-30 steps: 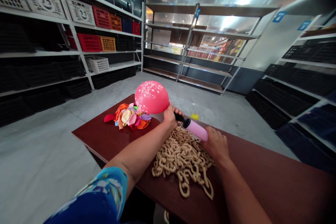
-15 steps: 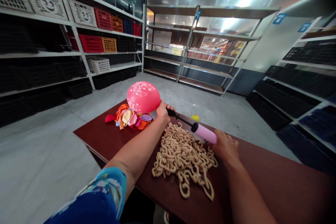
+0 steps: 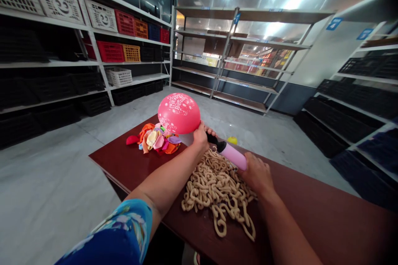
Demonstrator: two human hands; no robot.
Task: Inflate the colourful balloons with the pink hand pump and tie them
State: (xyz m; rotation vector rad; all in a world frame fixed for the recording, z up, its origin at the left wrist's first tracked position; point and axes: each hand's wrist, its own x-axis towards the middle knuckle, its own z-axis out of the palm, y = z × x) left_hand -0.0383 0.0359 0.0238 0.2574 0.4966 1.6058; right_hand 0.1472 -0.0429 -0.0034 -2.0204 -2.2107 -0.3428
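A pink balloon [image 3: 179, 114] with white printing is inflated above the table's far edge. My left hand [image 3: 202, 136] is closed at its neck and also grips the black end of a hand balloon pump [image 3: 232, 155]. That pump has a lilac barrel, and my right hand [image 3: 257, 174] is wrapped round the barrel's near end. No black rod shows between the barrel and the black end. Below the pump a tangled heap of beige, rope-like strands [image 3: 217, 190] lies on the table. Left of my left hand lies a pile of limp, multicoloured balloons [image 3: 155, 140].
The dark red-brown table [image 3: 311, 198] stretches to the right. A yellow round object [image 3: 231, 140] shows just beyond its far edge. Crates [image 3: 110, 51] fill the left shelves, a metal rack [image 3: 224, 62] stands at the back, and black crates [image 3: 336, 120] line the right.
My right hand has moved left and up, pushing the barrel toward my left hand, so the black rod has slid in. The balloon looks slightly bigger and sits farther right.
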